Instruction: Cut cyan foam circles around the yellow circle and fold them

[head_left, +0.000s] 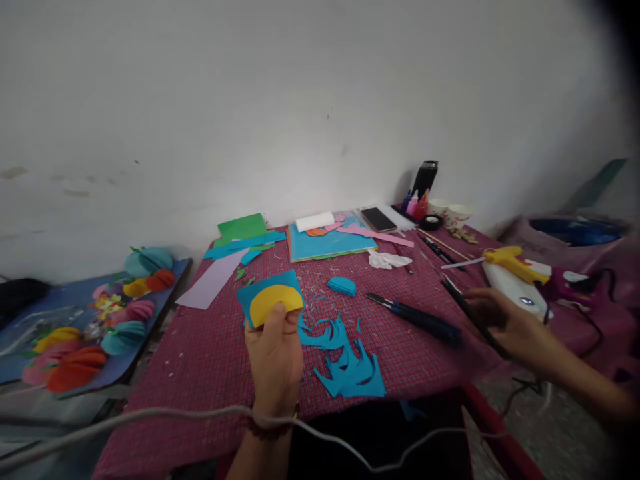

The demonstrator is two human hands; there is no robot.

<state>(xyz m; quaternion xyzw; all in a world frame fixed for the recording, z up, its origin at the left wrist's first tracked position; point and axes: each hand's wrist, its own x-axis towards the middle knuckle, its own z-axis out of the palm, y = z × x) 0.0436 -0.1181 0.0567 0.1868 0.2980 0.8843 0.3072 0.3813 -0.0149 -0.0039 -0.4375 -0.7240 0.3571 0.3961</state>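
My left hand (276,347) pinches a blue paper piece (245,295) with a yellow half-round piece (267,300) lying on it, thumb on top. At the table's right side, my right hand (500,323) holds a slim dark tool (467,308), blurred, its tip pointing up and left. Between the hands, a dark-handled cutter or scissors (420,319) lies on the checked cloth. A small stack of blue cut pieces (343,286) sits above curly blue paper scraps (357,373).
Blue sheets (330,245) and a phone (379,219) lie at the back. A yellow glue gun (517,262) is at the right, near paper cups (457,215) and a black bottle (425,179). Colourful paper ornaments (77,367) fill a blue board at the left. A white cable (195,415) crosses the front.
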